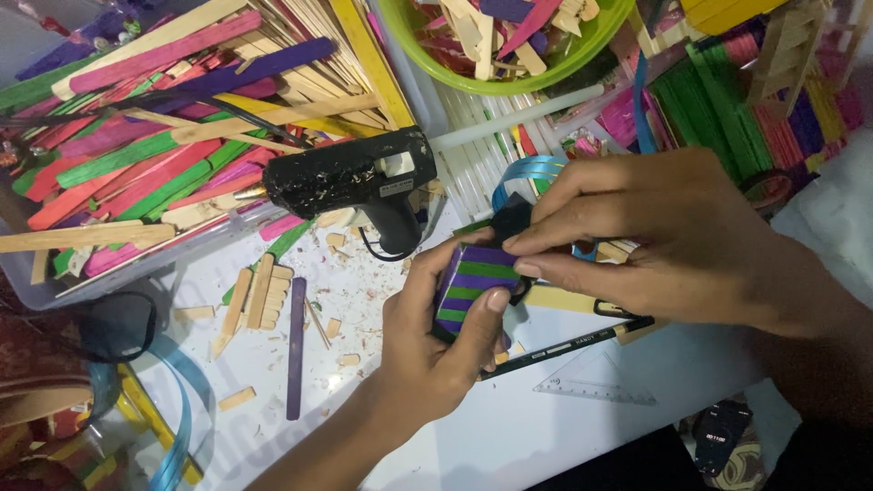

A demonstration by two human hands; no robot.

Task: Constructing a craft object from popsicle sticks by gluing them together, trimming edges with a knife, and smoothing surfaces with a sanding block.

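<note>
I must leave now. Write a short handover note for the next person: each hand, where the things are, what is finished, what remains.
Left hand: holds the small purple-and-green striped stick panel from below, thumb on its face.
Right hand: fingers pinch the panel's top edge, by a black piece.
Things: black glue gun lies left of the hands, on the white table. Pencil and clear set square lie below the right hand. Loose purple stick and cut wood bits sit to the left. Coloured sticks fill the tray and green bowl.
Done: panel's stripes are joined.
Left: cannot tell from this view.
</note>
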